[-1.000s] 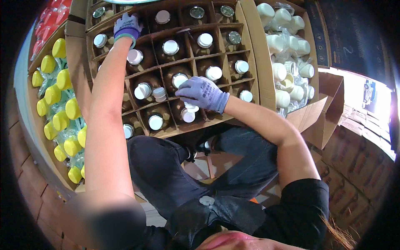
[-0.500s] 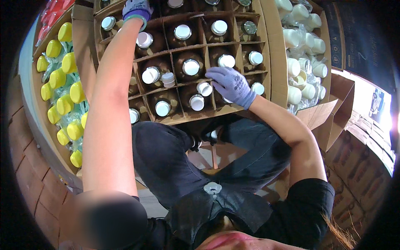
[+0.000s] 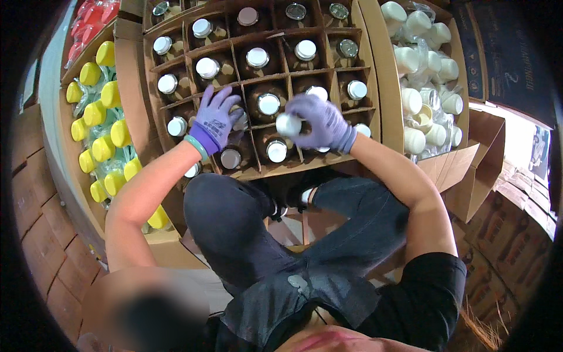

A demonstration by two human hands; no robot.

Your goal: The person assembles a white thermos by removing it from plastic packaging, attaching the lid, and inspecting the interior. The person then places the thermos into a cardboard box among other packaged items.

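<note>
A divided cardboard box (image 3: 375,76) holds brown bottles, one in each compartment, many with white caps. My left hand (image 3: 214,122), in a purple glove, is over the box's left part with its fingers spread. Right beside its fingers is a loose white cap (image 3: 240,119), partly hidden. My right hand (image 3: 321,122), gloved too, pinches a white cap (image 3: 288,125) between thumb and fingers. Just in front of that cap stands a capped bottle (image 3: 276,151); beyond it is another capped bottle (image 3: 268,104). Clear tops show on a few bottles, such as one bottle (image 3: 347,48) at the right.
To the left stands a carton of bottles with yellow caps (image 3: 95,113), with red-topped items (image 3: 91,29) behind it. A carton on the right contains white-capped containers (image 3: 414,141) in clear plastic. Its raised flap (image 3: 448,167) leans toward my right arm. My knees are close to the box's front.
My left hand has come back from the far left of the box to its near left part. The right hand has closed on a white cap that was resting among the bottles.
</note>
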